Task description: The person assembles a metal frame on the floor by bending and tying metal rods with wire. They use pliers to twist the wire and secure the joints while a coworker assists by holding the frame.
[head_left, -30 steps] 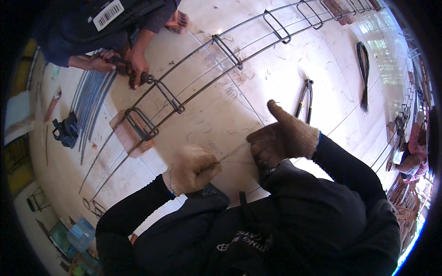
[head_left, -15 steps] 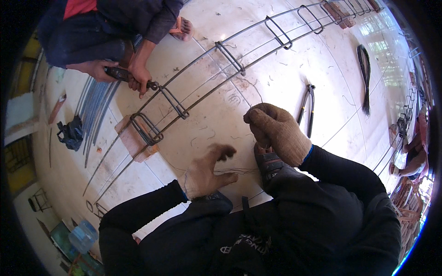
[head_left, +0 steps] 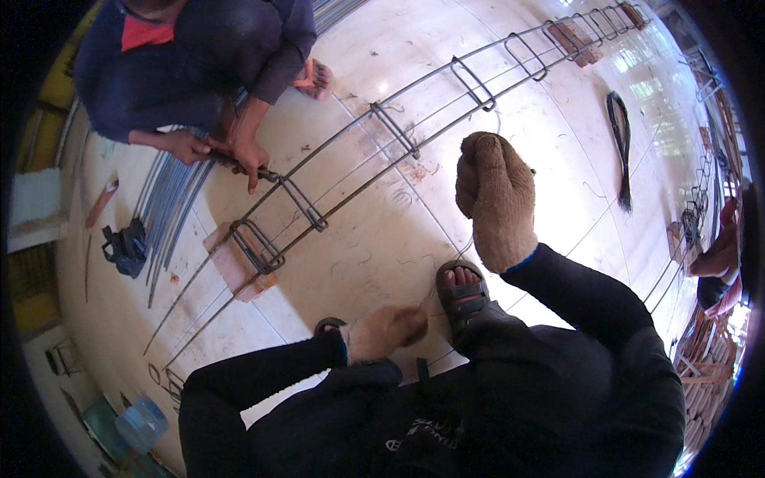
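My right hand (head_left: 498, 199), in a brown knitted glove, is raised over the floor with its fingers closed. A thin wire (head_left: 499, 122) sticks up from its fingertips toward the steel bar frame (head_left: 390, 131). Closer to my body, my left hand (head_left: 382, 333) is curled shut above my left foot, gloved too and slightly blurred. What it holds, if anything, I cannot make out. The long frame, with its rectangular stirrups (head_left: 474, 84), stretches from the lower left to the far right. My right hand hides most of the pincers on the floor.
A co-worker (head_left: 199, 72) squats at the far left, hands on a tool at a stirrup. Bricks (head_left: 239, 259) prop the frame. A black wire bundle (head_left: 620, 151) lies at right. Loose bars (head_left: 169, 199) and a black bag (head_left: 125, 247) lie left. My sandalled foot (head_left: 462, 291) stands in front.
My right hand has moved up and away, covering the pincers. My left hand has gone from spread fingers to a curled fist and shifted slightly right and nearer. The co-worker's tool has tilted.
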Tool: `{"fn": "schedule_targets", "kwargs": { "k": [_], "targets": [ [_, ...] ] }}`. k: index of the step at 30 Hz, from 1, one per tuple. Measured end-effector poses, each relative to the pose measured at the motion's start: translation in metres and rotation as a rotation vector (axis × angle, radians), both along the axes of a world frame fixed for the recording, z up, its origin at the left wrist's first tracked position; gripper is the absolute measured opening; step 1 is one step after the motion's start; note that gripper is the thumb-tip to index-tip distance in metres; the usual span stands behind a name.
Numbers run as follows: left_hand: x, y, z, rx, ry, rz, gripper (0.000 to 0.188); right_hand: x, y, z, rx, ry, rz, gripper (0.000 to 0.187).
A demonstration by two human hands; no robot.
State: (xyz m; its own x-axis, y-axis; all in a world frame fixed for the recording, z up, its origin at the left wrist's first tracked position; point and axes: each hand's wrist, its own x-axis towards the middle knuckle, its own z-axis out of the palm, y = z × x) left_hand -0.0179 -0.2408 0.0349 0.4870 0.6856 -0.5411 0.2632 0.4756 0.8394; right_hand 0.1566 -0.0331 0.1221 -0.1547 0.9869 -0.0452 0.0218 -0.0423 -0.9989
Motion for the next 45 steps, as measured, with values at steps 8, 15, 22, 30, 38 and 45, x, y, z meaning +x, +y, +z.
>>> {"fn": "schedule_targets", "kwargs": {
  "k": [8,15,22,30,38,45],
  "targets": [
    [0.001,0.004,0.011,0.372,0.381,0.031,0.061,-0.014,-0.009,-0.017,-0.142,0.041,-0.092,0.043],
    [-0.03,0.103,0.063,0.643,0.027,0.561,0.069,-0.021,-0.024,0.002,-0.213,-0.148,0.01,0.042],
    [0.002,0.115,0.064,0.417,-0.213,0.843,0.03,-0.036,-0.038,0.003,-0.054,-0.239,0.047,0.033],
    [0.003,0.119,0.076,1.009,0.164,0.728,0.015,-0.038,-0.044,0.019,0.074,-0.285,0.055,0.025],
    [-0.005,0.123,0.066,0.939,0.228,0.849,0.025,-0.033,-0.047,0.019,-0.192,-0.106,0.167,0.028],
    [-0.025,0.149,0.084,0.54,-0.228,1.126,0.03,-0.027,-0.055,0.019,-0.094,-0.097,0.334,0.037]
  ]
}}
